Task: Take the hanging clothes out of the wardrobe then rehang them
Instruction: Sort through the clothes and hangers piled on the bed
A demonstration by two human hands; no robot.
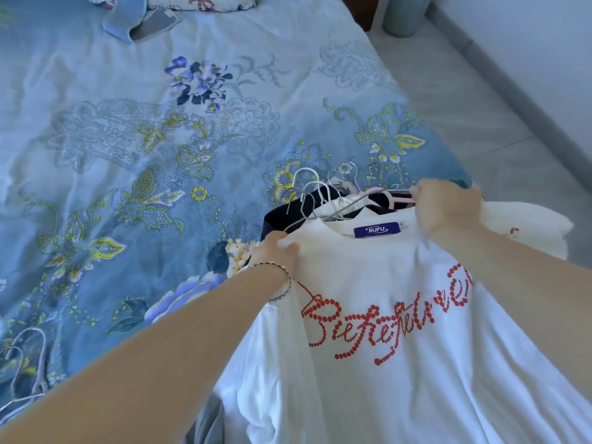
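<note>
Way off to the left of your left hand (277, 248), near the bed's close edge, a couple of spare wire hangers (25, 363) lie flat on the blue flowered bedsheet (96, 123). Nothing's on them.

Your left hand has its fingers curled into the left shoulder of the white T-shirt (384, 379), pinching the fabric just beside the collar. There's a thin bracelet (282, 283) on that wrist. Tucked under the shirt just past that hand you've got a black garment (278, 219) poking out.

Between your two hands the shirt is spread front-up, with a purple label (377, 230) inside the neck and red dotted lettering (384, 325) across the chest, closer to you than either hand. Just beyond the collar, a bunch of hanger hooks (315, 190) in white and bare metal stick out over the sheet, all crowded together, so there's a stack of clothes under the top shirt. A pink hanger (394, 197) runs from that bunch right up to your right hand.

Your right hand (448, 209) is closed on the shirt's other shoulder, fabric bunched under the fingers. It's blurry, so I can't tell if it has the pink hanger too.

To the right of that hand the bed ends and it's pale tiled floor (480, 107), with a grey-green bin (405, 14) far beyond it.
</note>
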